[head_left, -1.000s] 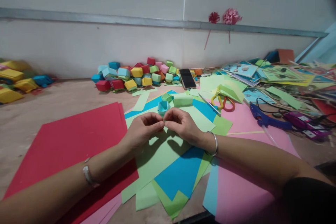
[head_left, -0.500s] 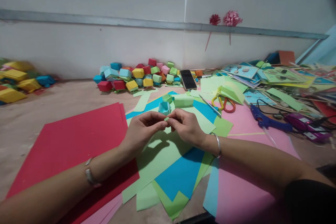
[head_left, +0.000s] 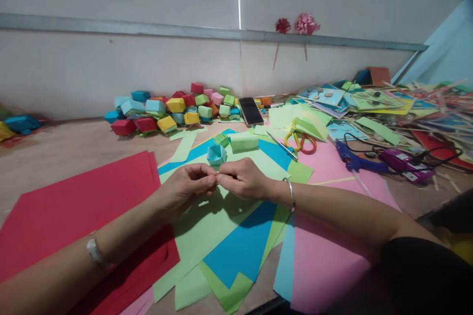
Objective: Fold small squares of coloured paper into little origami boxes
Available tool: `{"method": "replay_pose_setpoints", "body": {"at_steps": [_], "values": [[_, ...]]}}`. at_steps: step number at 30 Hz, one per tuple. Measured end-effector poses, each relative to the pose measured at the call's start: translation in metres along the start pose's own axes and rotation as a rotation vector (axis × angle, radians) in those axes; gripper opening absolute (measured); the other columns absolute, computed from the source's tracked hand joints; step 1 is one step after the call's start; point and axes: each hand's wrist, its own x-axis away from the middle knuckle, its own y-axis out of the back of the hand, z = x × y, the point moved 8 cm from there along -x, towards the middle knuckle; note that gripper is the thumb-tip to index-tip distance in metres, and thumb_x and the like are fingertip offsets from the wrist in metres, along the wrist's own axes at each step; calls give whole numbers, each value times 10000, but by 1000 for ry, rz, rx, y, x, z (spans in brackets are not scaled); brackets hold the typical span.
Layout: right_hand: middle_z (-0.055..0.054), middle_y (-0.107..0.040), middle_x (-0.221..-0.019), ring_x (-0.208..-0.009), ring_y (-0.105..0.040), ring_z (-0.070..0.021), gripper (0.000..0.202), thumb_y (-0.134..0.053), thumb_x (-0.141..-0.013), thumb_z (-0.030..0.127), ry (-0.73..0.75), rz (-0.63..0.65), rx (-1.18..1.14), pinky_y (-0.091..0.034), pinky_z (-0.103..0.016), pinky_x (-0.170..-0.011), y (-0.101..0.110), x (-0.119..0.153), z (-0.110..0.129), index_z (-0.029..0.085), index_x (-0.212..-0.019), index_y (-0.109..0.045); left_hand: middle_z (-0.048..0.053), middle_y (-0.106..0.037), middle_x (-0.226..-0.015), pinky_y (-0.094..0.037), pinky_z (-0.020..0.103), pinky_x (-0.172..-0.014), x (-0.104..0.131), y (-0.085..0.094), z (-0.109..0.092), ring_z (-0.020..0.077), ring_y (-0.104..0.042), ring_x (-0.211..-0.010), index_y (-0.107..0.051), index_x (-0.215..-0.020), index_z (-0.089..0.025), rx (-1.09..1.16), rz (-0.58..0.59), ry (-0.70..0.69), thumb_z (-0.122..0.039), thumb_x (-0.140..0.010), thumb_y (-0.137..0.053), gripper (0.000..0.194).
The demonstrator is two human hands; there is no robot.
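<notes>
My left hand (head_left: 186, 187) and my right hand (head_left: 246, 178) meet over the layered green paper (head_left: 207, 236), thumbs and fingers pinched together. Between the fingertips is a small folded paper piece (head_left: 217, 174), pale green and mostly hidden. Just beyond the hands stands a small open light-blue paper box (head_left: 216, 155). Behind it is a little green paper box (head_left: 221, 140), with a folded green paper strip (head_left: 244, 143) to its right.
Red sheets (head_left: 84, 211) lie left, pink paper (head_left: 325, 251) right. Scissors (head_left: 308, 142), a pen (head_left: 283, 145) and a blue glue gun (head_left: 356, 160) rest to the right. Paper cubes (head_left: 175, 105) are heaped by the wall, near a phone (head_left: 251, 111). Picture cards (head_left: 321, 95) pile up back right.
The camera view has turned to the right, so everything sits farther left. Both hands stay pinched together, with the fingers slightly shifted and the folded paper less visible between them.
</notes>
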Motion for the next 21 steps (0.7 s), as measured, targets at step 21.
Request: {"method": "replay_pose_setpoints", "body": {"at_steps": [21], "values": [[69, -376, -516, -498, -323, -82, 400, -591, -809, 555, -248, -105, -693, -277, -240, -489, -11, -1, -20, 197, -653, -505, -17, -654, -696, -501, 245, -631, -1, 6, -21, 127, -596, -655, -751, -996, -189, -105, -74, -331, -346, -536, -937, 521]]}}
